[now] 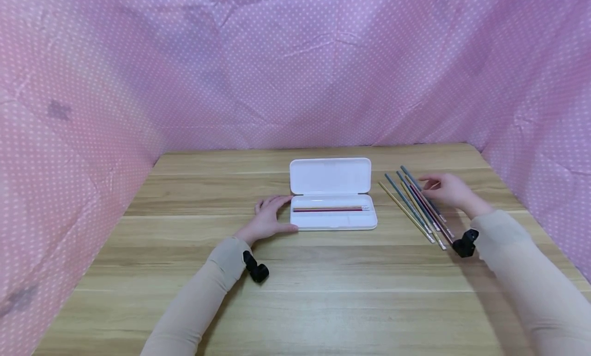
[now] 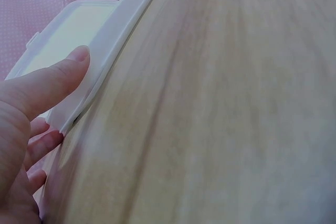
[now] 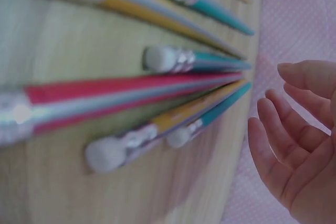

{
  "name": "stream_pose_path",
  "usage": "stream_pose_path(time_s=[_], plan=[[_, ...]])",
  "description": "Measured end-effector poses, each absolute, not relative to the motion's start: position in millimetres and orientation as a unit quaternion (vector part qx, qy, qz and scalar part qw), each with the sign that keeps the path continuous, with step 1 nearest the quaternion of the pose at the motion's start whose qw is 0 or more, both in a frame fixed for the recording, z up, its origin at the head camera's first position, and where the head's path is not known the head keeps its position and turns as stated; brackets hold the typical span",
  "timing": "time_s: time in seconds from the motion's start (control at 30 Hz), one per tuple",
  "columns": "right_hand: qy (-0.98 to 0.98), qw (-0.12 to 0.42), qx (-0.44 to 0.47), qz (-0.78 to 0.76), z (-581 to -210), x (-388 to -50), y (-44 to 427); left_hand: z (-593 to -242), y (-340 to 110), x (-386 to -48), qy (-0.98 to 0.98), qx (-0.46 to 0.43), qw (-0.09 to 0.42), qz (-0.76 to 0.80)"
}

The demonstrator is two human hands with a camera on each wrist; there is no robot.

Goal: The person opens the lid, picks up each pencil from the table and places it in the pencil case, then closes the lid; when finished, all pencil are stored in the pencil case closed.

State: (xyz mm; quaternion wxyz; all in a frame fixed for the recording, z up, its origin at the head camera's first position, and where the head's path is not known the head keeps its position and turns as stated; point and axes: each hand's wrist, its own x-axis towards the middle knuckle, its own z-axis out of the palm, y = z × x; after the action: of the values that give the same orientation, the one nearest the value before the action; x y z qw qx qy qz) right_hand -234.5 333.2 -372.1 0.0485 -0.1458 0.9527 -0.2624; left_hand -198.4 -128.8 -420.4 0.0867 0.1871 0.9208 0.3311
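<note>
An open white pencil case (image 1: 333,221) lies on the table with its lid (image 1: 330,176) tilted back. In its tray are a yellow pencil (image 1: 328,208) and a red pencil (image 1: 328,210). My left hand (image 1: 267,222) holds the case's left end, thumb at the front corner and a finger at the rear one. To the right lies a loose fan of several pencils (image 1: 406,212), teal, yellow and red, their white erasers toward me. Over their far right side is my right hand (image 1: 450,189), fingers loosely bent and, in the right wrist view, apart from the pencils.
The wooden table (image 1: 314,294) extends around the case and pencils. Pink dotted cloth (image 1: 295,68) hangs behind the table and along both sides. A small black camera (image 1: 465,243) on my right wrist hangs close to the eraser ends.
</note>
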Motion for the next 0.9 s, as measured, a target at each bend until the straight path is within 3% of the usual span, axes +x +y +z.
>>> stream_pose_path(time_s=[0.9], plan=[[0.949, 0.083, -0.113, -0.282, -392, -245, 347, -421, -129, -198, 0.921, 0.185, 0.094, 0.329]])
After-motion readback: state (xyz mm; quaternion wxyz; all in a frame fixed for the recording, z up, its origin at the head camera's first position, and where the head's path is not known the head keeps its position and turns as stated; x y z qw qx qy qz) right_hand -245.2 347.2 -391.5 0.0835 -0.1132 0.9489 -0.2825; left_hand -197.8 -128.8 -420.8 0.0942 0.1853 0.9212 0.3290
